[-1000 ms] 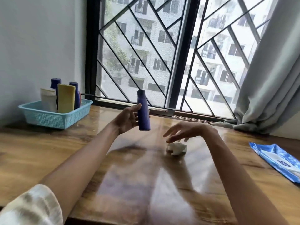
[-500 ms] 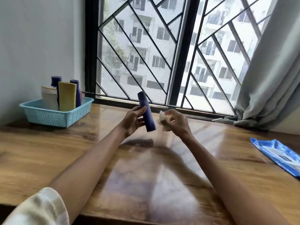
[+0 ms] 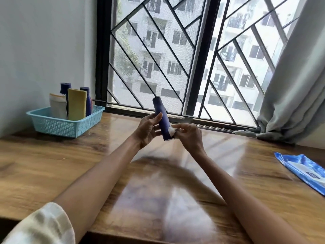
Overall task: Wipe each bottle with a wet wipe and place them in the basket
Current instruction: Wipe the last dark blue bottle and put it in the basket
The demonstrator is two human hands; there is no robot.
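On the table (image 3: 52, 166), the basket (image 3: 58, 125) at far left already holds four bottles. Above mid-table, the left hand (image 3: 147, 129) curls its fingers round a dark bottle (image 3: 162, 118), tilted. The right hand (image 3: 189, 136) pinches a wipe (image 3: 172, 129) against its lower end. It looks light, stiff and probably slick when wet, so a mid-body grip suits.

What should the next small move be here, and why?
Probably slide the wet wipe up the dark blue bottle: the right hand pinches it against the lower end, the left hand holds the bottle, and its upper part looks unwiped.
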